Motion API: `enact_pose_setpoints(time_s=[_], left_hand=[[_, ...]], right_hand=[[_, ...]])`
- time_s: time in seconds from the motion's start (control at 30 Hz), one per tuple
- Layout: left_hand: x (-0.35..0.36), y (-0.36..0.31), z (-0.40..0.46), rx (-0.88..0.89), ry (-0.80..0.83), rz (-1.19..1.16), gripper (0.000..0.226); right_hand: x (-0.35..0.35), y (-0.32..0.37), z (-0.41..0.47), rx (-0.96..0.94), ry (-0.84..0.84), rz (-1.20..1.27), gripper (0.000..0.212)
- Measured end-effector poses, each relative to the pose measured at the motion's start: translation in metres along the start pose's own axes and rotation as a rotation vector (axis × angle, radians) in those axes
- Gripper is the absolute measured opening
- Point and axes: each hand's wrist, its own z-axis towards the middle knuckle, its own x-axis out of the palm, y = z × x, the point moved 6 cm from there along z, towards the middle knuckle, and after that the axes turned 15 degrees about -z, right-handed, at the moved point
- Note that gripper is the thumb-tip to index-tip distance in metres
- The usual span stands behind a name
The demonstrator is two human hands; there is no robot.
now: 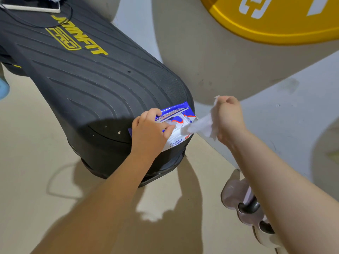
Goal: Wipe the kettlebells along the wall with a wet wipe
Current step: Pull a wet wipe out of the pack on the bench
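Observation:
A blue and white pack of wet wipes (176, 138) lies on the near end of a black exercise bench (82, 79). My left hand (148, 129) presses down on the pack and holds it in place. My right hand (227, 118) is closed on a white wet wipe (200, 126), which stretches from the pack's opening out to the right. Pale pink kettlebells (236, 195) with dark handles stand along the wall at the lower right, partly hidden by my right forearm.
A large yellow weight plate (275, 24) leans on the grey wall at the top right. A white-edged flat object (36, 7) and a thin black cable lie on the bench's far end. Beige floor spreads to the left and below.

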Motion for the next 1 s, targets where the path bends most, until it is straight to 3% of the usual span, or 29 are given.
enact_pose_setpoints(time_s=[0.07, 0.13, 0.23, 0.33, 0.47, 0.53, 0.6, 0.7, 0.83, 0.93, 1.0], left_hand=[[-0.003, -0.007, -0.002, 0.135, -0.056, 0.114, 0.027], [-0.007, -0.015, -0.011, 0.342, -0.132, 0.148, 0.011], [-0.004, -0.025, -0.025, 0.506, -0.079, 0.128, 0.02], [0.007, -0.026, -0.024, 0.455, 0.044, 0.265, 0.038], [0.027, -0.021, -0.03, 0.403, 0.193, 0.519, 0.034], [0.027, -0.027, -0.029, 0.321, 0.238, 0.543, 0.036], [0.022, -0.04, -0.025, 0.217, 0.251, 0.393, 0.039], [0.021, -0.068, -0.024, 0.113, 0.246, -0.119, 0.04], [0.064, -0.095, -0.04, -0.382, 0.39, -0.749, 0.039], [0.099, -0.1, -0.053, -0.543, 0.397, -0.886, 0.023], [0.123, -0.101, -0.062, -0.646, 0.485, -0.943, 0.028]], right_hand=[[0.009, -0.005, -0.002, -0.05, 0.078, -0.146, 0.011], [0.015, -0.01, -0.005, -0.053, 0.113, -0.162, 0.017], [0.015, -0.015, -0.008, -0.004, 0.119, -0.118, 0.028], [0.015, -0.021, -0.016, 0.085, 0.263, -0.117, 0.034], [0.012, -0.033, -0.022, 0.152, 0.371, -0.084, 0.015], [0.008, -0.041, -0.022, 0.198, 0.409, -0.039, 0.019], [0.004, -0.048, -0.025, 0.227, 0.479, 0.065, 0.026], [-0.005, -0.053, -0.029, 0.121, 0.565, 0.182, 0.02], [-0.031, -0.073, -0.031, 0.064, 0.506, 0.261, 0.017], [-0.067, -0.098, -0.03, 0.116, 0.362, 0.295, 0.023], [-0.095, -0.121, -0.029, 0.159, 0.249, 0.297, 0.026]])
